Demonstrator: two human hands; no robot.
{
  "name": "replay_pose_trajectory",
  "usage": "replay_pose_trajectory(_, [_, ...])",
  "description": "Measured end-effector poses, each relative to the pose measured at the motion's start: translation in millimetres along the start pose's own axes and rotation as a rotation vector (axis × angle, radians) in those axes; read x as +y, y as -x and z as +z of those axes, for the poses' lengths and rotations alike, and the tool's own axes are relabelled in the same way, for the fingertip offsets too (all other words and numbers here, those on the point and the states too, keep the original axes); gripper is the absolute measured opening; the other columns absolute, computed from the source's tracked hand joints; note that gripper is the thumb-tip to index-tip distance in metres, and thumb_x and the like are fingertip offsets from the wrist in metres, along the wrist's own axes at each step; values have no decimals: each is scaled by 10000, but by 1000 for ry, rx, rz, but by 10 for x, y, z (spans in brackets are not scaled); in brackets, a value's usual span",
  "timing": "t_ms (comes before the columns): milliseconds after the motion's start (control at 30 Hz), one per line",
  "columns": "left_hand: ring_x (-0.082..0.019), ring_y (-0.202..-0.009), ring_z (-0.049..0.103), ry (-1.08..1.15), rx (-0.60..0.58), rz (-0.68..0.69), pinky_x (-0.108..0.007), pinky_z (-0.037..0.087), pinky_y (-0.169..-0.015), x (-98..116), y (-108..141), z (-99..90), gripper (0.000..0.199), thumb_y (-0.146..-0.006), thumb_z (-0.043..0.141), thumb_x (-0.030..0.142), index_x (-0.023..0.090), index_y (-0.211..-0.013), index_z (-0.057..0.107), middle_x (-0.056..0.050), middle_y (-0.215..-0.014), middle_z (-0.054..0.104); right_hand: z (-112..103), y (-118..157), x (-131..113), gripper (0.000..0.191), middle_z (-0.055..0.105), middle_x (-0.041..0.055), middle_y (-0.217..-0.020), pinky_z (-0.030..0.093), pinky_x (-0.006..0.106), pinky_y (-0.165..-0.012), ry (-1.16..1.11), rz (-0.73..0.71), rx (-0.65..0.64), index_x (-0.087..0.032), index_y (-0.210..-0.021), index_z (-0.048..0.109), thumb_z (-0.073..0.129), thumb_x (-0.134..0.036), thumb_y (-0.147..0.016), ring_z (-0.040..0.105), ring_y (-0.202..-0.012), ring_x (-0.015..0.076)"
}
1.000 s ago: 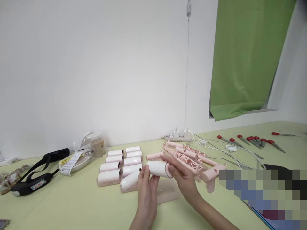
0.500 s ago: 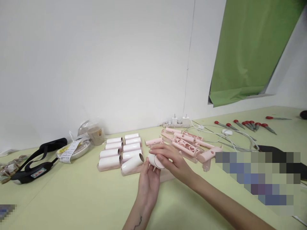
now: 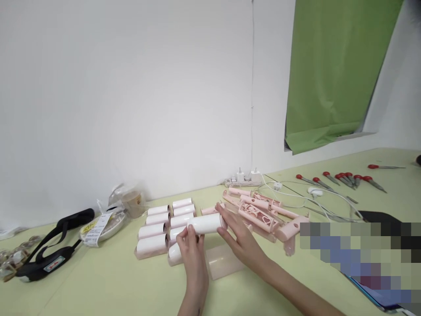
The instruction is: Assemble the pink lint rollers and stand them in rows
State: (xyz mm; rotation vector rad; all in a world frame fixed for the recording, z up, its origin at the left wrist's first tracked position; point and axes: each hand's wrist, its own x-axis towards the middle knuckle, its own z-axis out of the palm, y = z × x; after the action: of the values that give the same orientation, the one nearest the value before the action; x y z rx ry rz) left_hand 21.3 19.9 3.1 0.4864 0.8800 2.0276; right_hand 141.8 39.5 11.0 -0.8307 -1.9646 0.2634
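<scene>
Just above the table, a white lint roller roll [image 3: 208,224] lies nearly level between my two hands. My left hand [image 3: 192,248] pinches its left end, thumb in front. The fingers and thumb of my right hand [image 3: 235,230] are around the pinkish right end. Below the roll, a translucent plastic case [image 3: 225,262] rests on the table. Close to my left hand, several white rolls [image 3: 153,244] lie in two columns, some in clear cases; my left hand partly hides the nearest. Beyond my right hand is a pile of pink lint roller holders [image 3: 258,213], some with heart cut-outs.
A power strip [image 3: 243,181] with white cables stands by the wall. Several red-handled tools [image 3: 345,177] lie at the back right. A black strap [image 3: 54,245], a wrapped plate [image 3: 105,226] and a bagged cup [image 3: 131,199] are at the left. A blurred patch covers the right.
The roll has turned from pointing toward me to lying sideways, and its full length shows. My left hand has moved to its left end, my right hand to its right end. The view has shifted slightly.
</scene>
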Motion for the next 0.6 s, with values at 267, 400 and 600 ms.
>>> replay_pose_trajectory(267, [-126, -960, 525, -139, 23, 23, -231, 456, -775, -133, 163, -190, 242, -726, 582, 379, 222, -845, 442, -11, -982, 533, 179, 293, 125, 467, 261, 40, -1384, 252, 381, -1020, -217, 74, -14, -236, -1346, 169, 288, -250, -895, 196, -1270, 183])
replay_pose_trajectory(400, [-119, -922, 552, -43, -61, -86, -226, 451, -777, -82, 215, -159, 178, -753, 564, 321, 231, -865, 458, -3, -932, 568, 156, 322, 18, 516, 272, 83, -1376, 323, 351, -984, -52, -39, -27, -193, -1355, 131, 329, -212, -878, 242, -1253, 194])
replay_pose_trajectory(600, [-205, -779, 616, 162, -136, -494, -297, 495, -688, 69, 208, -152, 389, -676, 603, 421, 193, -989, 565, -75, -862, 634, 73, 383, -239, 475, 464, 58, -1259, 296, 362, -993, 173, -590, -188, -172, -1281, 313, 430, -171, -821, 287, -1230, 209])
